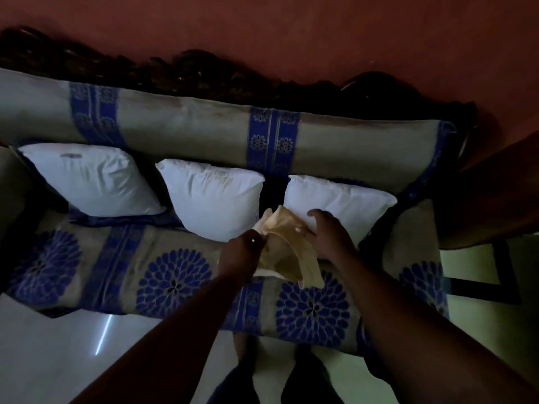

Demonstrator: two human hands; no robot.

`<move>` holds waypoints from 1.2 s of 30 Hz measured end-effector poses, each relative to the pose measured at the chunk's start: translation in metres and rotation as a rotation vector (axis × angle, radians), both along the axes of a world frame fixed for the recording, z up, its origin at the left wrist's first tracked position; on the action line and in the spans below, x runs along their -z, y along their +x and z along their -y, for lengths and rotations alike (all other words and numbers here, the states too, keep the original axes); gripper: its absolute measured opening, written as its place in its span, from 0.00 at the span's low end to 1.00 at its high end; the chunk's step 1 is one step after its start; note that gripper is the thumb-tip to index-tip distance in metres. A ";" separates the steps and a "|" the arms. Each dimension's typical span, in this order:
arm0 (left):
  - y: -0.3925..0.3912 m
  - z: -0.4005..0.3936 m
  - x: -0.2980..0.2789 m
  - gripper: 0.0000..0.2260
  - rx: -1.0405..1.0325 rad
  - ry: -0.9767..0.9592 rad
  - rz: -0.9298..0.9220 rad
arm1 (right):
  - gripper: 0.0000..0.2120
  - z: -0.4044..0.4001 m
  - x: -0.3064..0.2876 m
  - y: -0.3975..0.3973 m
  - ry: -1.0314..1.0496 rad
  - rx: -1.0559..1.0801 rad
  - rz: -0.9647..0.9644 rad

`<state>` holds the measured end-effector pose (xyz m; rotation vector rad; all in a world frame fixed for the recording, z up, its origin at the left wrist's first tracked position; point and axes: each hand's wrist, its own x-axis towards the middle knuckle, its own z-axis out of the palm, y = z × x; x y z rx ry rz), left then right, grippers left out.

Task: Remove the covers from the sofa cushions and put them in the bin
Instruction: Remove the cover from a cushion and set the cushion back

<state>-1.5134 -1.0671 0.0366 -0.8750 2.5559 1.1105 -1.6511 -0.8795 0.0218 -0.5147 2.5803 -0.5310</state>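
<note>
A cream cushion cover [287,252] is held over the sofa [180,275] seat, gripped by the left hand [243,252] and the right hand [328,237]. Three bare white cushions [214,196] are leaned against the backrest. In the dim light, the cover appears crumpled.

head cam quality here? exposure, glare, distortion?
Head view: underexposed overall, forearms and sofa frame near black; three white cushions and the cream cover held by the left hand and right hand read clearest; a bright glare streak on the floor; wide-angle bowing of the sofa back.
</note>
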 end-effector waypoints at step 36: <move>-0.013 0.031 -0.047 0.17 -0.269 -0.156 -0.001 | 0.19 -0.158 -0.081 0.008 -0.701 0.702 0.197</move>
